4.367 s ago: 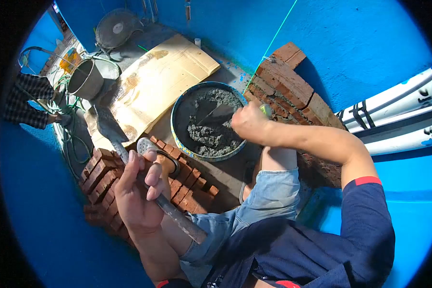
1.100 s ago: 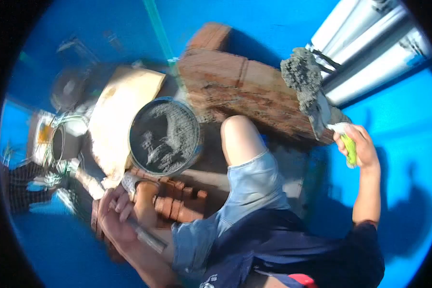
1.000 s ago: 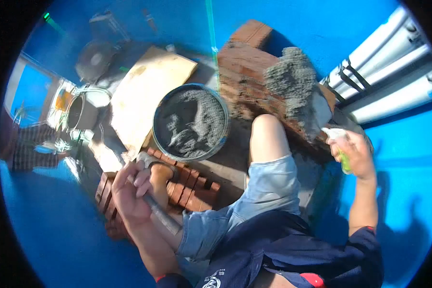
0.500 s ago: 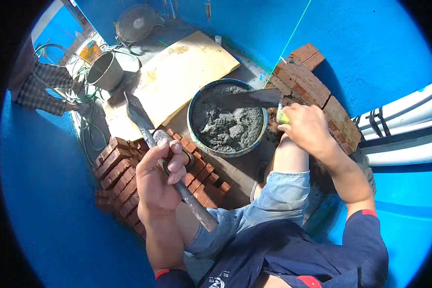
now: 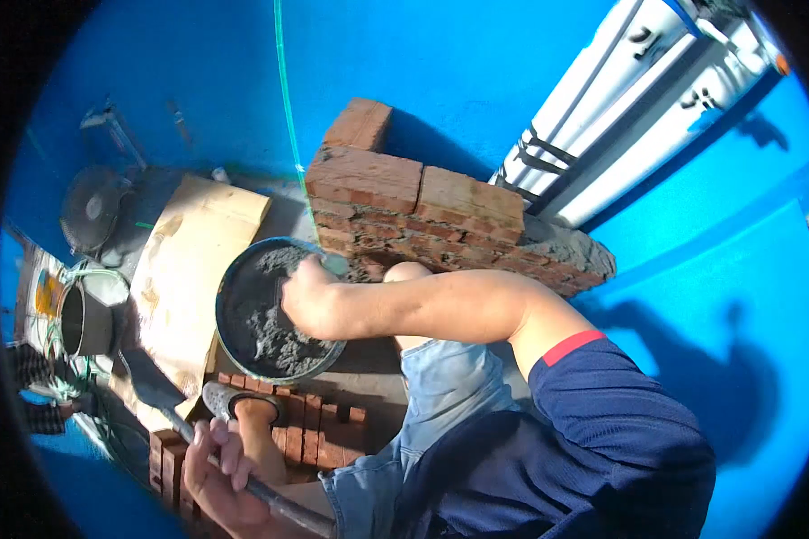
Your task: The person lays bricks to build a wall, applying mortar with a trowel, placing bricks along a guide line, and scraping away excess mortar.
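Observation:
My right hand (image 5: 311, 301) is closed around the handle of a trowel, whose pale green butt (image 5: 334, 263) pokes out beside the thumb side. It hangs over a round bucket (image 5: 221, 328) of wet grey mortar (image 5: 288, 346); the hand hides part of the trowel, so I cannot tell how deep the blade sits. Lower left, my left hand (image 5: 225, 481) grips the long handle of a flat-bladed metal tool (image 5: 157, 382), its blade angled up and away. Just beyond the bucket, on the right, stands a low brick wall (image 5: 404, 225) with a mortar-covered step (image 5: 566, 247).
A green string line (image 5: 283, 99) runs down to the wall's corner. Stacked bricks (image 5: 310, 431) lie by my foot, near a wooden board (image 5: 193, 234). A grey bucket (image 5: 85, 323), fan (image 5: 92, 208) and another person's sleeve (image 5: 31, 368) are at left; white pipes (image 5: 593, 117) at far right.
My view has swung right, showing more of the wall and pipes. My right hand has moved from beside the bucket to over the mortar. My left hand still holds the flat-bladed tool, now lower.

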